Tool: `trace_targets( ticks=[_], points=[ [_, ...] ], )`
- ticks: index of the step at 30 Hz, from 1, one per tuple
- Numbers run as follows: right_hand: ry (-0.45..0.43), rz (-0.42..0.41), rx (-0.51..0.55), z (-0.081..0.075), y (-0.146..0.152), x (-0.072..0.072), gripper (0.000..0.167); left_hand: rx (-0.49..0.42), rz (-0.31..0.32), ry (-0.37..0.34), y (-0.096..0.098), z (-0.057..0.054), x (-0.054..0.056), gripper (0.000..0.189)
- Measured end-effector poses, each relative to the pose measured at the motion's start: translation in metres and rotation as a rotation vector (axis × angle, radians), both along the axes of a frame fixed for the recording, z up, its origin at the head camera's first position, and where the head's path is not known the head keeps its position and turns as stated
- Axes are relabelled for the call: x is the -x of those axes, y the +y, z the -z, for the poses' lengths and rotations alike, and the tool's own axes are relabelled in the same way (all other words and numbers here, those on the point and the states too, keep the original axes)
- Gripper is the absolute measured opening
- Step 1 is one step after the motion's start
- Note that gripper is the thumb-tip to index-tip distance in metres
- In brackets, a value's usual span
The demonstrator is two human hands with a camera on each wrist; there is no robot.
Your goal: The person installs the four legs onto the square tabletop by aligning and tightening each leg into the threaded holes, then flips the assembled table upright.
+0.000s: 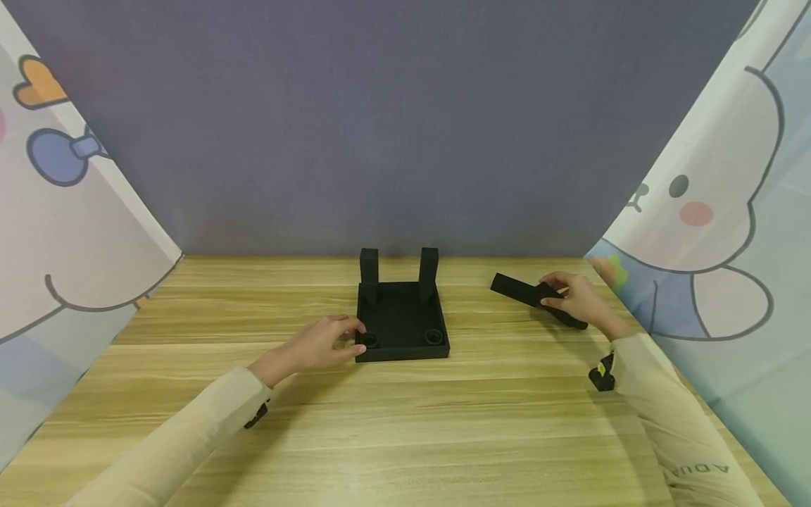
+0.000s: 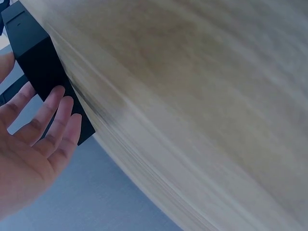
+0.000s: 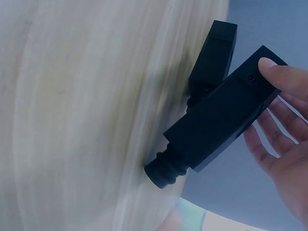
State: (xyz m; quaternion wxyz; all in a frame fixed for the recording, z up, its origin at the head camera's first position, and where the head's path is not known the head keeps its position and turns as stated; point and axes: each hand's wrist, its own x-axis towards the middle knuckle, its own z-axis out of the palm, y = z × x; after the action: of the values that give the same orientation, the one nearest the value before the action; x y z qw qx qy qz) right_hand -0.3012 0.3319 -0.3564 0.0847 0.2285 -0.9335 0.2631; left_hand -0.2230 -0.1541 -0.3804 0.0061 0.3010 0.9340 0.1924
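Note:
A black square tray-like base (image 1: 399, 317) stands on the wooden table, with black square posts (image 1: 369, 271) upright at its two back corners. Round ring-shaped sockets (image 1: 434, 337) sit at its two front corners. My left hand (image 1: 323, 345) is at the front left corner, its nearly straight fingertips touching the base's outer side (image 2: 41, 62) in the left wrist view. Over at the right, my right hand (image 1: 576, 299) pinches a black square post (image 3: 221, 110) with a ridged round end. A second such post (image 3: 214, 55) lies just beyond, its ridged end partly hidden.
A grey panel (image 1: 393, 127) rises behind the table's back edge. Cartoon-printed cloths (image 1: 703, 211) hang at both sides, the right one close to my right hand. Wood-grain tabletop (image 1: 405, 422) extends in front of the base.

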Motion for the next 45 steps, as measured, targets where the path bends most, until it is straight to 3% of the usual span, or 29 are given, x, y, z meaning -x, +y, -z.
trace_targets(
  ticks=[11, 20, 30, 37, 45],
  points=[
    [-0.02, 0.033, 0.12, -0.012, 0.0, 0.0, 0.042, -0.012, -0.008, 0.005, -0.002, -0.002, 0.001, 0.031],
    [-0.049, 0.067, 0.185, -0.022, -0.006, -0.003, 0.044, -0.062, 0.006, 0.051, -0.002, -0.005, 0.005, 0.031],
    [-0.163, 0.143, 0.235, -0.028, -0.022, -0.011, 0.051, -0.132, -0.041, 0.129, -0.003, -0.01, 0.017, 0.034],
    [-0.077, 0.041, 0.326, -0.023, -0.04, -0.009, 0.043, -0.21, -0.076, 0.182, -0.002, -0.017, 0.024, 0.035],
    [-0.097, -0.007, 0.37, -0.017, -0.056, -0.007, 0.041, -0.283, -0.086, 0.244, -0.001, -0.025, 0.034, 0.036]
  ],
)
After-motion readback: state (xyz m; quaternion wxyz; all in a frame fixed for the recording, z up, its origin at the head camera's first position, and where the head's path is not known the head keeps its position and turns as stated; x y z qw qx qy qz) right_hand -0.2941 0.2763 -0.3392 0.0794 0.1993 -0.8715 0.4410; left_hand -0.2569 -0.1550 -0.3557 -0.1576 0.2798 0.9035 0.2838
